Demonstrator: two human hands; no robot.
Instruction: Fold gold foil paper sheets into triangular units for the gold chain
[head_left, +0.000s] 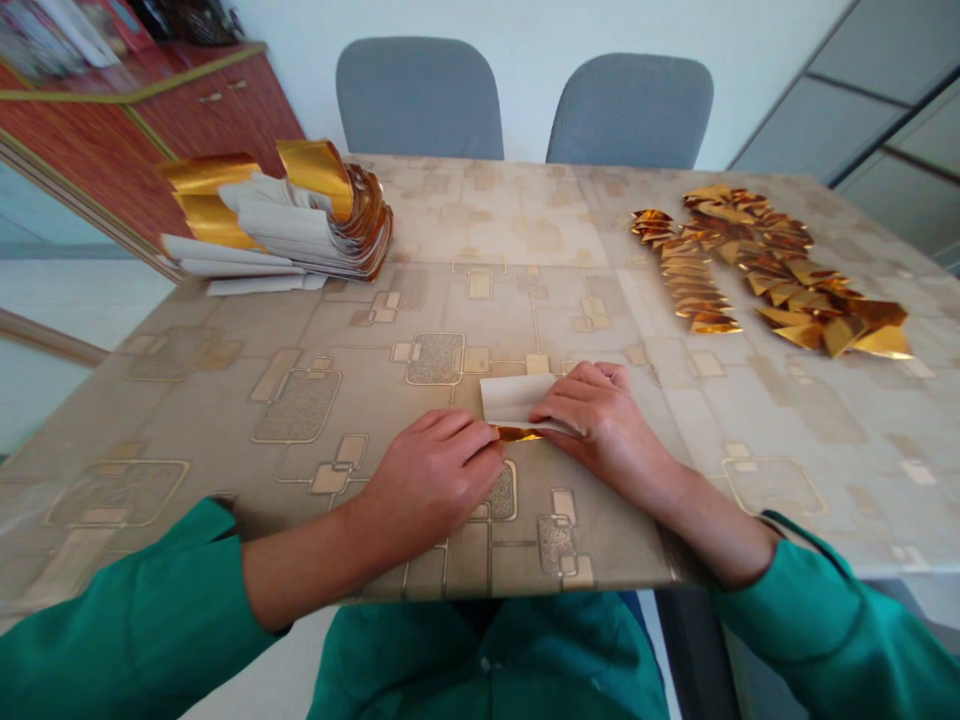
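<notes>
At the near edge of the patterned plastic table cover (225,420), both hands on my feed work over one small white-backed gold paper piece (517,400), which lies on the table between them with only a sliver of gold edge (517,434) showing along its lower side. The left hand (427,485) is curled, its fingertips closed at that edge. The right hand (607,430) lies across the top of the paper with its fingers together; its thumb is hidden, so I cannot tell whether it pinches or only presses. Working from a distance, I judge that even pressure from both hands matters most here: hold the paper flat, keep its edges square and run along any fold slowly so that it does not wrinkle or slip. Farther up the table, a stack of gold-and-white folded strips (277,225) sits to the left, and a long heap of folded gold pieces (772,265) lies to the right.
</notes>
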